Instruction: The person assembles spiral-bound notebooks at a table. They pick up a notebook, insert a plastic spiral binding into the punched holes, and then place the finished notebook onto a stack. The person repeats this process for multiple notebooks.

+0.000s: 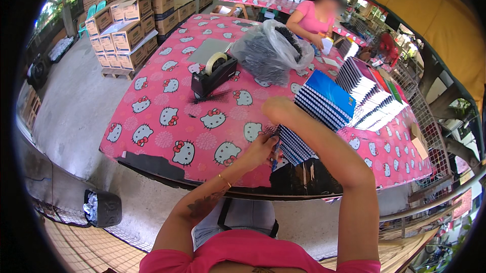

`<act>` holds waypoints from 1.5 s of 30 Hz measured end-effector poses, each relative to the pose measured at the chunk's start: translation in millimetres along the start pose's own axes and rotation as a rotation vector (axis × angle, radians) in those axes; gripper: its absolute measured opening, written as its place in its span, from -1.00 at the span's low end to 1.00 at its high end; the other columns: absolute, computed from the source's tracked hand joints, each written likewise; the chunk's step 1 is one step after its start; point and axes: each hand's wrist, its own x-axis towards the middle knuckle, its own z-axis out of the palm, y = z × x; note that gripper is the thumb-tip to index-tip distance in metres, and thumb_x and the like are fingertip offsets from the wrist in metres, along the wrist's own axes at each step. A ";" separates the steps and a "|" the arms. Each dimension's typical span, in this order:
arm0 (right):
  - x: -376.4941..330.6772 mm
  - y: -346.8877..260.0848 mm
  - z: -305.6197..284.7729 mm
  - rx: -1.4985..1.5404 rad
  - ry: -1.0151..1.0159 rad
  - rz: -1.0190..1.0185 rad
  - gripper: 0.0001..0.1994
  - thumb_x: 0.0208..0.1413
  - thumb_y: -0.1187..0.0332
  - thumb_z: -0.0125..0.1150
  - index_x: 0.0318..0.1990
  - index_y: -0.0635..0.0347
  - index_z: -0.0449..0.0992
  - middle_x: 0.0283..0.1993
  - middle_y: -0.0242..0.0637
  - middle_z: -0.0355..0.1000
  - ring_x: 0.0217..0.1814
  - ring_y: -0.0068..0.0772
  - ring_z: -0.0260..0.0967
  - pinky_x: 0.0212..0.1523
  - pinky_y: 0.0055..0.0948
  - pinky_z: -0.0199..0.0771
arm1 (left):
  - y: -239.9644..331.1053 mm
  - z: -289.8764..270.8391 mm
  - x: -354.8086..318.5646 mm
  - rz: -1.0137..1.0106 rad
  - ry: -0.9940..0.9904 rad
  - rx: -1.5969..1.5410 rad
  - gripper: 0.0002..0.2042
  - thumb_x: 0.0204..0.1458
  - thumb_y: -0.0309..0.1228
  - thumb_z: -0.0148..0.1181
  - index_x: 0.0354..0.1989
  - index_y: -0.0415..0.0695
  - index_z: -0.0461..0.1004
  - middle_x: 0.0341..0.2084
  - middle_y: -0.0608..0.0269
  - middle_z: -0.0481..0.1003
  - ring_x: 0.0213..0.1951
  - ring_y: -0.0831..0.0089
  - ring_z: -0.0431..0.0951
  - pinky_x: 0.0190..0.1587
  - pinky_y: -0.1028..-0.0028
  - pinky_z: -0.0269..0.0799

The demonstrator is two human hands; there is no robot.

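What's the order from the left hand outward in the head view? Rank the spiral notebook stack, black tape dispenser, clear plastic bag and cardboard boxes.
1. Spiral notebook stack: under the left hand's fingers, at the table's near edge.
2. Black tape dispenser: mid-table, beyond the hand.
3. Clear plastic bag: farther back, slightly right.
4. Cardboard boxes: on the floor, far left.

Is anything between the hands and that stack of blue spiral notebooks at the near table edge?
Nothing visible does. The left hand already touches the near end of the stack of blue spiral notebooks, and the right hand rests against its far side. The tape dispenser and the clear plastic bag sit farther back, apart from both.
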 end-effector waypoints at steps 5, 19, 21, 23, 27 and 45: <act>4.6 7.1 16.5 -0.041 0.039 0.004 -0.79 -0.09 0.41 0.23 -0.26 0.23 0.63 -0.21 -0.05 0.57 -0.15 0.00 0.55 -0.24 -0.09 0.57 | 1.0 5.6 3.3 -0.005 -0.004 -0.015 -0.66 0.27 -0.17 -0.13 -0.05 -0.22 0.29 -0.39 0.09 0.54 -0.40 0.24 0.64 -0.50 0.32 0.55; 23.0 6.2 23.8 0.018 0.014 -0.049 -0.80 -0.05 0.44 0.16 -0.26 0.21 0.64 -0.21 -0.08 0.58 -0.16 -0.07 0.55 -0.25 -0.05 0.57 | -10.2 -5.7 10.4 0.013 0.046 -0.009 -0.70 0.28 -0.21 -0.10 -0.07 -0.22 0.31 -0.51 0.18 0.44 -0.58 0.35 0.52 -0.52 0.32 0.53; 18.7 4.5 20.1 0.022 0.037 -0.081 -0.80 -0.03 0.45 0.14 -0.24 0.25 0.60 -0.25 -0.10 0.58 -0.17 -0.06 0.55 -0.27 -0.04 0.57 | -6.9 -4.1 1.7 -0.032 0.055 -0.067 -0.70 0.27 -0.22 -0.09 -0.07 -0.22 0.32 -0.49 0.19 0.45 -0.52 0.35 0.54 -0.48 0.35 0.53; 30.1 24.2 59.4 0.110 0.376 -0.154 -0.80 -0.01 0.46 0.11 -0.22 0.29 0.53 -0.31 -0.07 0.56 -0.21 -0.02 0.55 -0.29 -0.01 0.55 | -5.6 10.8 -4.7 -0.034 0.021 -0.145 -0.71 0.26 -0.21 -0.09 -0.11 -0.22 0.32 -0.49 0.20 0.45 -0.47 0.37 0.56 -0.46 0.40 0.51; 27.7 -5.2 24.9 0.172 0.410 -0.064 -0.80 0.02 0.46 0.07 -0.19 0.33 0.42 -0.41 -0.01 0.51 -0.31 0.06 0.54 -0.34 0.03 0.53 | -26.6 -11.6 -9.1 0.037 0.068 -0.030 -0.63 0.24 -0.21 -0.03 0.06 -0.23 0.30 -0.33 0.16 0.48 -0.32 0.33 0.59 -0.30 0.35 0.55; 16.9 -2.9 14.5 0.014 -0.004 -0.026 -0.67 -0.25 0.29 0.46 -0.27 0.23 0.64 -0.26 -0.11 0.58 -0.15 -0.09 0.56 -0.29 -0.13 0.56 | -17.0 -6.3 0.3 0.007 0.026 -0.101 -0.62 0.27 -0.13 -0.09 -0.03 -0.24 0.31 -0.43 0.17 0.49 -0.39 0.29 0.62 -0.46 0.37 0.54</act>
